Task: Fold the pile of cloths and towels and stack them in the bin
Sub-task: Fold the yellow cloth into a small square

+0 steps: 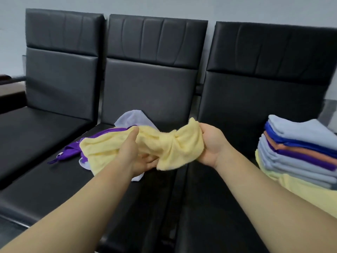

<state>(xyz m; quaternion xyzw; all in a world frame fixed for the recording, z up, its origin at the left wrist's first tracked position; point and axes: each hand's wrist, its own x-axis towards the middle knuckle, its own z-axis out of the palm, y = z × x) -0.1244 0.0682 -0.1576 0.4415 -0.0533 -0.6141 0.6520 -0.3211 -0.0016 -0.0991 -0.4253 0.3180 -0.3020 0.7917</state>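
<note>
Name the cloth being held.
The yellow cloth, gripped by the left hand and right hand; the purple cloth and lilac cloth lie on the seat.

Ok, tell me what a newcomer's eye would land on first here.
First comes the crumpled pale yellow terry towel, held in mid-air between the left hand and the right hand, each gripping one end. Next is the tall stack of folded cloths in blue, orange, purple and yellow at the right edge. Behind the towel, a loose purple cloth lies on the middle black padded seat.
</note>
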